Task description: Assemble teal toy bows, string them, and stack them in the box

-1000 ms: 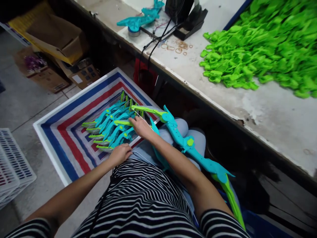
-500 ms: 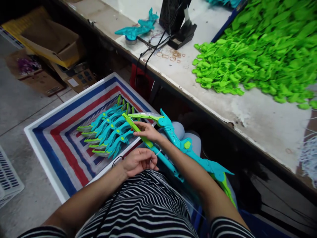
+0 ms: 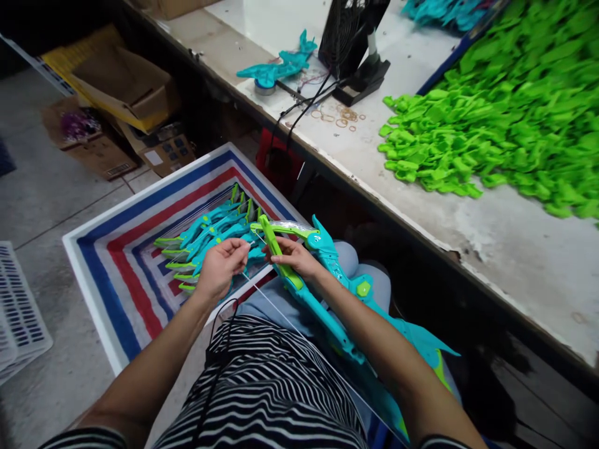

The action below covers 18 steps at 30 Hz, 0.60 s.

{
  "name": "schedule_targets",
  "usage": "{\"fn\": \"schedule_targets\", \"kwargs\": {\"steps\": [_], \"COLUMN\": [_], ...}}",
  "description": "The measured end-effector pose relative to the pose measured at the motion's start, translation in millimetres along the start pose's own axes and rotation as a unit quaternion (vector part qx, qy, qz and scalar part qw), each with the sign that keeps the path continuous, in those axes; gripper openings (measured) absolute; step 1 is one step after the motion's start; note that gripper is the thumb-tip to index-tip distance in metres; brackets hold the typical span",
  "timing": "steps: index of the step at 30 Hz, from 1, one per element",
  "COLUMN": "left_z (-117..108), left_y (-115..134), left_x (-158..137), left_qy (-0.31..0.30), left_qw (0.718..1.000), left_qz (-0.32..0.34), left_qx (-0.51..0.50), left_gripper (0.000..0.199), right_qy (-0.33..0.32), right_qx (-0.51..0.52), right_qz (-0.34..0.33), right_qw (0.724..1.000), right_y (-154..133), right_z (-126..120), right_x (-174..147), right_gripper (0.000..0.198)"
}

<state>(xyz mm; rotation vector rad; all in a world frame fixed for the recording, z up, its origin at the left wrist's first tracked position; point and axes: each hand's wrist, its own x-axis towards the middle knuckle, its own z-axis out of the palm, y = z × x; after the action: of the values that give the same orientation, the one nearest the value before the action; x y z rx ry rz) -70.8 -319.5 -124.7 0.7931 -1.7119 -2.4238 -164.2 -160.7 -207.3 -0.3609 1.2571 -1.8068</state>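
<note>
Across my lap lies a toy bow [image 3: 337, 268] in teal and lime green plastic. My right hand [image 3: 294, 257] grips its green end piece near the top. A thin white string [image 3: 285, 315] runs from the lower right of the bow up to my left hand [image 3: 223, 267], whose thumb and fingers pinch its end, just left of the bow's green tip. In the tray beside my lap, several similar teal and green bows [image 3: 210, 227] lie side by side, partly behind my left hand.
The striped tray [image 3: 112, 262] has a raised white rim. On the workbench are a heap of green parts [image 3: 505, 125], rubber bands [image 3: 344, 117], a black fan [image 3: 344, 37] and a teal part [image 3: 281, 67]. Cardboard boxes [image 3: 121, 87] and a white crate [image 3: 21, 305] stand on the floor.
My left hand has risen from near my waist toward the bow's green tip, drawing the string out straight. My right hand keeps its grip on the bow. The view has shifted slightly.
</note>
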Motion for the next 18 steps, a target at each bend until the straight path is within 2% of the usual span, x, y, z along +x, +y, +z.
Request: {"fn": "schedule_targets", "kwargs": {"steps": [4,9,18], "left_z": [4.7,15.5,14.2], "left_y": [9.3,12.0,7.8], "left_x": [18.9,28.3,34.7], "left_qy": [0.029,0.019,0.011], "left_qw": [0.992,0.977,0.962], "left_qz": [0.081,0.145,0.187], "left_qx": [0.097,0.157,0.200], "left_gripper": [0.026,0.020,0.017], "right_qy": [0.000,0.004,0.010], "right_qx": [-0.005,-0.002,-0.017], "right_qz": [0.004,0.004,0.002], "right_qw": [1.000,1.000,1.000], "right_y": [-1.2,1.1,0.1], "right_z": [1.9,1.5,2.3], "right_x": [0.7,1.4,0.8], "right_gripper": [0.053,0.057,0.056]}}
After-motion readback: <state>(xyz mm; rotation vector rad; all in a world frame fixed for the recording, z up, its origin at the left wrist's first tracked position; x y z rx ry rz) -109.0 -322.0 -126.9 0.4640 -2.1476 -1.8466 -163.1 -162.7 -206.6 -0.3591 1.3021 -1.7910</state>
